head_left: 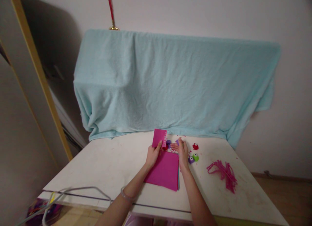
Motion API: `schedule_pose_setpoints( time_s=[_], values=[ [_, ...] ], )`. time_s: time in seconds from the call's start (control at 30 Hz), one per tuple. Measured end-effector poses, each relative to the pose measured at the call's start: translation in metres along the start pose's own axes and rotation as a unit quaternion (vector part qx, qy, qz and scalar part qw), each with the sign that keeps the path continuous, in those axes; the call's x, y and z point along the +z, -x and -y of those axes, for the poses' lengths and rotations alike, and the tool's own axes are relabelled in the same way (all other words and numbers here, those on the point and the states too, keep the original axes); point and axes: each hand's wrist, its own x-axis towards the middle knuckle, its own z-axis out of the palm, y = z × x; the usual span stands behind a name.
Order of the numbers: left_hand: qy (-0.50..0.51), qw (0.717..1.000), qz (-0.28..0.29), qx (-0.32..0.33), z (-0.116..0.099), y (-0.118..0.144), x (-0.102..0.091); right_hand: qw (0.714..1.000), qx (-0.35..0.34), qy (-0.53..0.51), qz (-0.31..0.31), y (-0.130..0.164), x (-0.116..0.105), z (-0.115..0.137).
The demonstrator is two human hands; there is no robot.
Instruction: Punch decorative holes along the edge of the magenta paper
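My left hand is closed on a small piece of pink paper, thumb on top. Punched holes run along the paper's right edge. Across from it, my right hand has its fingers stretched out to the left and the thumb raised. A bit of purple shows by that thumb; I cannot tell whether the hand touches it. Between the hands are a purple craft punch and a red one, partly hidden. Below them lies a stack of pink paper sheets, with a bluish edge underneath.
Right of my right hand sit a red punch, a green punch and a purple punch, among pink scraps. Pink punched strips are heaped farther right. A light blue cloth hangs behind the white table. Grey cables cross its front left edge.
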Motion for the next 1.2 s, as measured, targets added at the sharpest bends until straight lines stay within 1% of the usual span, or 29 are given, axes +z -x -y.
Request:
schedule_pose_setpoints(
  time_s=[0.2,0.3,0.4,0.5,0.83,0.97,1.1,1.2],
  values=[
    [-0.007,1.000,0.001,0.005,-0.0023,0.0007,-0.0005,0.998,0.016,-0.049,0.022,0.0028,0.0000,0.0026],
    [-0.011,1.000,0.008,0.005,-0.0022,0.0005,-0.0009,0.998,0.022,-0.057,0.025,0.0044,0.0003,0.0037],
    [-0.014,1.000,0.009,0.011,-0.0026,0.0000,-0.0009,0.999,0.011,-0.036,0.024,0.0064,-0.0002,0.0049],
    [-0.021,1.000,0.006,0.007,-0.0035,0.0001,-0.0007,1.000,-0.017,0.004,0.017,0.0088,-0.0014,0.0065],
    [-0.007,1.000,0.011,0.009,0.0005,0.0009,0.0000,0.995,-0.052,0.076,-0.042,0.0066,-0.0054,0.0083],
    [-0.005,1.000,0.002,0.014,0.0028,-0.0001,0.0007,0.996,-0.059,0.049,-0.046,0.0039,-0.0055,0.0060],
    [-0.010,1.000,0.001,0.009,0.0016,0.0002,0.0002,0.998,-0.045,0.029,-0.039,0.0025,-0.0049,0.0046],
    [-0.011,1.000,0.005,0.004,0.0002,0.0011,-0.0003,0.999,-0.030,0.002,-0.022,0.0026,-0.0042,0.0050]
  ],
)
